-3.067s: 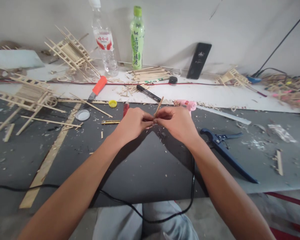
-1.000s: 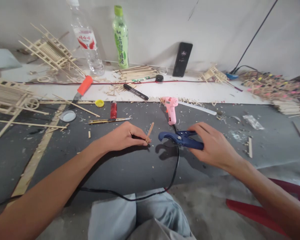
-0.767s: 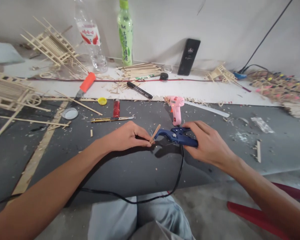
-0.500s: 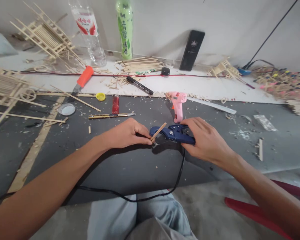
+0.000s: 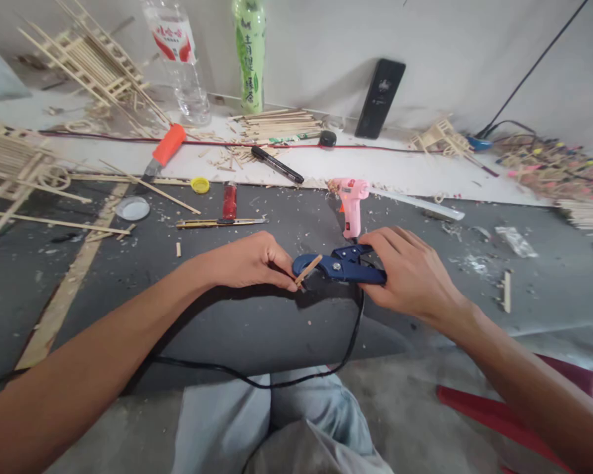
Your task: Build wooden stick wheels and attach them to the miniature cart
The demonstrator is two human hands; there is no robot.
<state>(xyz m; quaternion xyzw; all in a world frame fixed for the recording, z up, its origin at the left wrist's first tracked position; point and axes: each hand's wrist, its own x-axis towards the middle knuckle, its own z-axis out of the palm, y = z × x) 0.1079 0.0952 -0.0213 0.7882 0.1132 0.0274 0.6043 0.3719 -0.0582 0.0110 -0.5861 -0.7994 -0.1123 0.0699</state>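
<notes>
A short wooden stick (image 5: 309, 268) is pinched between the thumb and fingers of my left hand (image 5: 257, 262), slanting up to the right. My right hand (image 5: 408, 270) is wrapped round the handles of a blue pair of cutters (image 5: 343, 266). The head of the cutters lies at the stick, close to my left fingertips. Whether the blade touches the wood I cannot tell. Just behind the cutters a pink glue gun (image 5: 353, 201) rests on the table, and a black cord (image 5: 296, 380) loops along the front edge.
Behind my left hand lie a utility knife (image 5: 221, 224), a red lighter (image 5: 230, 199) and a yellow cap (image 5: 200, 185). A black marker (image 5: 277, 164) and cut sticks (image 5: 279, 125) are on the white strip. Stick models (image 5: 96, 62) stand left; a phone (image 5: 380, 99) leans on the wall.
The stick has tilted lower and sits a little further left over the cutters' head. Both hands stay nearly in place, and the view has shifted slightly.
</notes>
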